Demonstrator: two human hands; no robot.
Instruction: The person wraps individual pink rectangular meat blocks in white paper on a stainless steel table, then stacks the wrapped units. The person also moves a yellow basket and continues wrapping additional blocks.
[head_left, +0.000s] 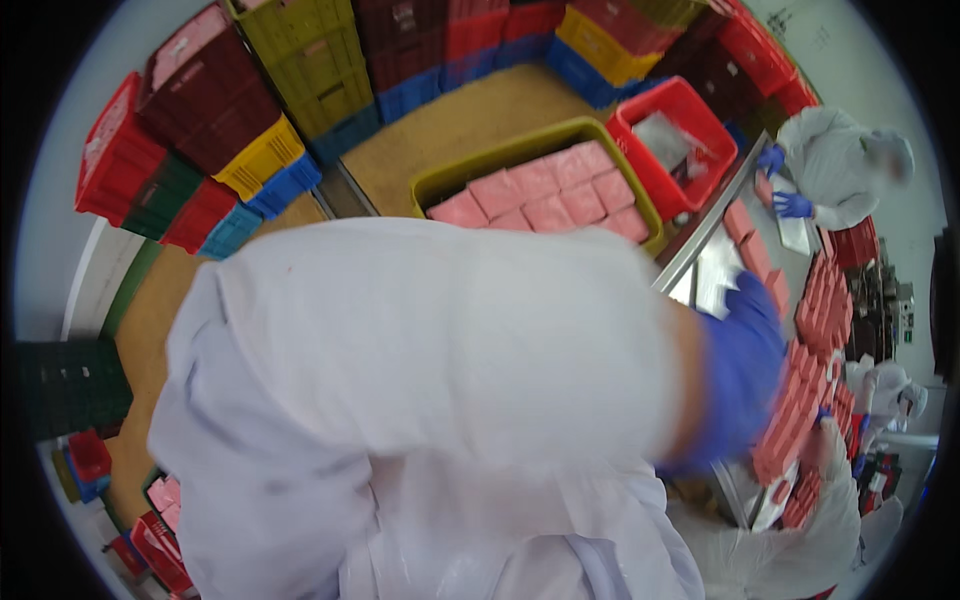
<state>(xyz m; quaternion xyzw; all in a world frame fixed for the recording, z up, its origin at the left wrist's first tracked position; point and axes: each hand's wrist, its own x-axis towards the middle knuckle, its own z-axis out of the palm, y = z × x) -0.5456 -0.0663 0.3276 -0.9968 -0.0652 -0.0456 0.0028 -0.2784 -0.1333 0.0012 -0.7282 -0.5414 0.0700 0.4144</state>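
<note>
My left hand (739, 360), in a blue glove and blurred by motion, reaches to the right over the edge of a metal table (694, 255). Pink rectangular blocks (750, 244), which look wrapped or moulded, lie just beyond it. Whether its fingers hold anything is not clear. My white sleeve (450, 337) stretches across the middle of the view and covers much of it. My right hand is out of view or hidden behind the sleeve. Past the sleeve, an olive-green crate (517, 151) holds pink packs (551, 187) laid in rows.
A red crate (701, 105) with clear plastic film stands beside the green one. Stacked coloured crates (319, 67) line the far side. A co-worker (832, 169) in white with blue gloves handles a block at the table's far end; other people stand lower right. More block piles (795, 405) cover the table.
</note>
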